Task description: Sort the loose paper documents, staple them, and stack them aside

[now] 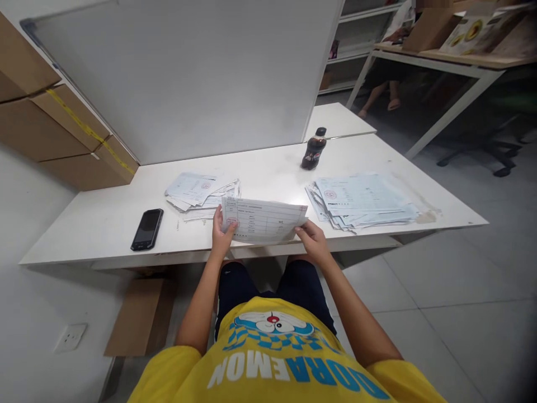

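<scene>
Between my two hands I hold up a printed paper form (264, 219) with ruled lines and a red stamp, just above the table's front edge. My left hand (222, 235) pinches its left end, thumb on the near face. At the right end, the fingers and thumb of my right hand (312, 239) grip the lower corner. Behind my left hand lies a loose pile of similar papers (195, 187), its sheets fanned unevenly. A larger stack of bluish forms (361, 196) with a red stamp rests to the right of my right hand.
A black phone (147, 229) lies at the left of the white table (268, 168). A cola bottle (314, 149) stands toward the back. A whiteboard (197, 78) rises behind, with cardboard boxes (71, 134) at left. Another person's legs (380, 98) show under a far desk.
</scene>
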`<move>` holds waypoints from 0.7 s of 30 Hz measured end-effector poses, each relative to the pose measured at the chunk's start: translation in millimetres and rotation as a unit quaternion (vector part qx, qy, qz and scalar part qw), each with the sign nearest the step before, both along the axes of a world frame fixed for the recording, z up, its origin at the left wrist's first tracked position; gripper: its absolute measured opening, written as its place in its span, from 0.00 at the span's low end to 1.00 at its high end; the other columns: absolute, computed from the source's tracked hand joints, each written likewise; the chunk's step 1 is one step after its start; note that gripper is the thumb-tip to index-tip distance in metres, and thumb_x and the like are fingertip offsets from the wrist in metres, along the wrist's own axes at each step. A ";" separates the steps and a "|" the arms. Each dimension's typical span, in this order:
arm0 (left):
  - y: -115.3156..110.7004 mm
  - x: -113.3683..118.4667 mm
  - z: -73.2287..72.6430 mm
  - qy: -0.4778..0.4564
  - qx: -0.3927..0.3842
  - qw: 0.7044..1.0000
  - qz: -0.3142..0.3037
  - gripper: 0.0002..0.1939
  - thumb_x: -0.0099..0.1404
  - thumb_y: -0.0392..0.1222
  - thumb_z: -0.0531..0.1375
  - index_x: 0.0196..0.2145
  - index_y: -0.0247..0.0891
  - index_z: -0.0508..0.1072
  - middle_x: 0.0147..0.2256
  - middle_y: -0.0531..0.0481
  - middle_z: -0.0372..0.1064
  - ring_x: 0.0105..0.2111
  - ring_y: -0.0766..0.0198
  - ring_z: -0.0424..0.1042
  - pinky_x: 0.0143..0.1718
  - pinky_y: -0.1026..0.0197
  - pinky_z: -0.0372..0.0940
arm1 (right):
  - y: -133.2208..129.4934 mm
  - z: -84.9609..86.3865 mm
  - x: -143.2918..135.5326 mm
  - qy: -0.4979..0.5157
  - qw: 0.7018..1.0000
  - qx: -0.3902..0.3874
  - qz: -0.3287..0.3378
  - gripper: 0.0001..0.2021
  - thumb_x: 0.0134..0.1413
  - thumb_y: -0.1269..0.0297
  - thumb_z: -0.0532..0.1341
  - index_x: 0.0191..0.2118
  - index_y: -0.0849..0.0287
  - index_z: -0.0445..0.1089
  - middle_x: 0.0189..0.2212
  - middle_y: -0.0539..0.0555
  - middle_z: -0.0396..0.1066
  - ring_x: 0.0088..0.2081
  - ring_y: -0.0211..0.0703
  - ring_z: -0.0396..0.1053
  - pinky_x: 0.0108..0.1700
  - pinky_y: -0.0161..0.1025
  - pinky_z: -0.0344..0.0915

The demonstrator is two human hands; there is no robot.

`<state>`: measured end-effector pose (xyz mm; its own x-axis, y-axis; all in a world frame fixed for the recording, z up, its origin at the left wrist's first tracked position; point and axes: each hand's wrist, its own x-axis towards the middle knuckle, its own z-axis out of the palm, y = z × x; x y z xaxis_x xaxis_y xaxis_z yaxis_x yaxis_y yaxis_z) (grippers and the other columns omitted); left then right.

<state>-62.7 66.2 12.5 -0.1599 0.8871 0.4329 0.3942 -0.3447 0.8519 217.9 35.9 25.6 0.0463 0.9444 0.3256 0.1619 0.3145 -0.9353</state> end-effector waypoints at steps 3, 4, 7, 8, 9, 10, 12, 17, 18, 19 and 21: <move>2.2 7.1 -3.3 -0.054 0.038 0.996 0.051 0.27 0.64 0.60 0.59 0.54 0.40 0.66 0.51 0.38 0.68 0.55 0.54 0.69 0.56 0.52 0.64 | -1.0 -7.3 4.1 0.029 0.999 0.008 -0.023 0.12 0.57 0.56 0.57 0.39 0.56 0.73 0.37 0.54 0.75 0.42 0.48 0.71 0.46 0.44 0.67; 1.4 8.9 -5.1 -0.067 0.045 0.995 0.065 0.26 0.63 0.59 0.59 0.52 0.39 0.67 0.49 0.39 0.70 0.52 0.55 0.70 0.55 0.53 0.66 | -0.7 -9.7 4.3 0.032 0.999 0.011 -0.025 0.12 0.57 0.56 0.57 0.40 0.56 0.73 0.38 0.54 0.75 0.43 0.48 0.71 0.47 0.44 0.67; -1.0 13.6 -10.4 -0.095 0.029 0.994 0.049 0.26 0.61 0.60 0.61 0.49 0.40 0.68 0.43 0.41 0.72 0.45 0.57 0.74 0.48 0.55 0.69 | 4.8 -21.1 -0.4 0.041 0.999 0.002 -0.014 0.13 0.55 0.55 0.59 0.42 0.56 0.72 0.40 0.55 0.76 0.45 0.50 0.71 0.49 0.46 0.67; -1.8 15.0 -11.5 -0.101 0.020 0.994 0.033 0.26 0.61 0.61 0.61 0.49 0.40 0.67 0.43 0.42 0.72 0.44 0.58 0.74 0.48 0.55 0.69 | 7.3 -26.1 -3.6 0.045 0.999 -0.011 -0.010 0.15 0.53 0.55 0.60 0.43 0.57 0.72 0.41 0.56 0.76 0.45 0.50 0.71 0.49 0.47 0.67; -2.7 16.5 -12.1 -0.107 0.012 0.994 0.020 0.26 0.60 0.61 0.61 0.48 0.40 0.67 0.42 0.42 0.73 0.44 0.57 0.74 0.47 0.55 0.69 | 9.4 -31.0 -7.3 0.052 0.998 -0.025 -0.009 0.16 0.52 0.54 0.60 0.43 0.57 0.71 0.41 0.56 0.76 0.46 0.51 0.71 0.49 0.48 0.67; -4.0 17.9 -12.3 -0.113 0.007 0.994 0.011 0.26 0.60 0.60 0.61 0.48 0.40 0.67 0.43 0.42 0.73 0.44 0.57 0.74 0.48 0.54 0.69 | 10.9 -35.4 -11.3 0.060 0.997 -0.036 -0.011 0.16 0.52 0.54 0.60 0.44 0.57 0.71 0.42 0.57 0.76 0.46 0.51 0.71 0.49 0.48 0.67; -8.0 20.8 -10.6 -0.122 0.003 0.992 0.010 0.26 0.61 0.60 0.61 0.49 0.40 0.66 0.44 0.41 0.72 0.46 0.56 0.74 0.49 0.54 0.69 | 10.6 -40.9 -19.9 0.080 0.995 -0.047 -0.025 0.16 0.53 0.55 0.59 0.44 0.56 0.70 0.43 0.57 0.76 0.46 0.51 0.71 0.50 0.48 0.67; -32.2 27.2 5.6 -0.110 -0.009 0.993 0.032 0.24 0.64 0.58 0.58 0.51 0.40 0.65 0.47 0.40 0.71 0.48 0.55 0.73 0.51 0.53 0.68 | -7.1 -34.7 -31.9 0.119 0.990 -0.055 -0.055 0.12 0.52 0.56 0.60 0.41 0.56 0.70 0.39 0.55 0.76 0.44 0.49 0.72 0.49 0.47 0.68; -39.5 27.4 10.3 -0.105 -0.015 0.994 0.033 0.23 0.65 0.57 0.58 0.52 0.41 0.64 0.47 0.41 0.71 0.48 0.56 0.73 0.50 0.53 0.68 | -12.6 -32.9 -30.3 0.123 0.989 -0.063 -0.054 0.12 0.52 0.56 0.60 0.41 0.55 0.70 0.39 0.55 0.76 0.44 0.49 0.72 0.49 0.47 0.68; -47.2 26.8 15.0 -0.100 -0.020 0.994 0.037 0.22 0.66 0.56 0.57 0.53 0.41 0.64 0.47 0.41 0.71 0.48 0.56 0.73 0.50 0.54 0.68 | -18.3 -32.2 -27.0 0.125 0.988 -0.077 -0.047 0.13 0.53 0.57 0.60 0.42 0.55 0.70 0.40 0.55 0.76 0.45 0.50 0.72 0.49 0.47 0.68; -61.5 23.7 23.3 -0.091 -0.021 0.994 0.053 0.22 0.68 0.52 0.56 0.56 0.43 0.62 0.46 0.43 0.71 0.47 0.58 0.72 0.49 0.55 0.68 | -29.8 -35.4 -15.6 0.116 0.986 -0.119 -0.021 0.14 0.51 0.58 0.61 0.44 0.55 0.70 0.42 0.55 0.76 0.46 0.51 0.73 0.50 0.49 0.69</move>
<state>-39.0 4.7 35.8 -0.3263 0.8774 0.3517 0.2643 -0.2725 0.9251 202.3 6.1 -9.8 0.1348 0.9883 0.0712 -0.0558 0.0793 -0.9953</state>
